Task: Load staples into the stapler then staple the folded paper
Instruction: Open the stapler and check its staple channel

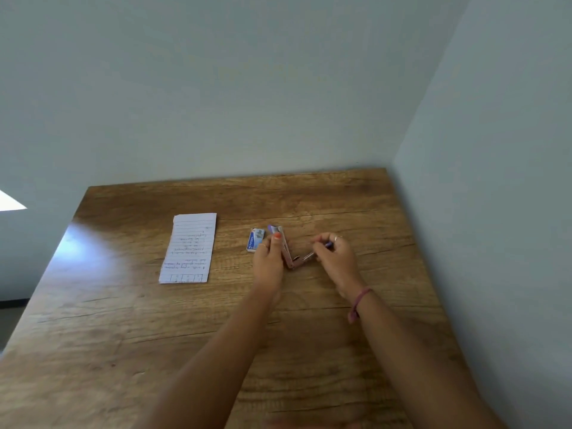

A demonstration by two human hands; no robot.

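A small pink and purple stapler (pixel 288 253) lies swung wide open in a V on the wooden table (pixel 216 320). My left hand (pixel 268 261) grips its upper arm, thumb near the purple tip. My right hand (pixel 335 258) pinches the far end of the other arm, the metal staple channel. A small blue and white staple box (pixel 255 239) rests just left of my left hand. The folded lined paper (pixel 188 247), with handwriting on it, lies flat further to the left. Whether staples sit in the channel is too small to tell.
The table stands in a corner, with pale walls close behind it and along its right side (pixel 483 212). The table's left edge (pixel 43 267) drops off to the floor. A band sits on my right wrist (pixel 359 303).
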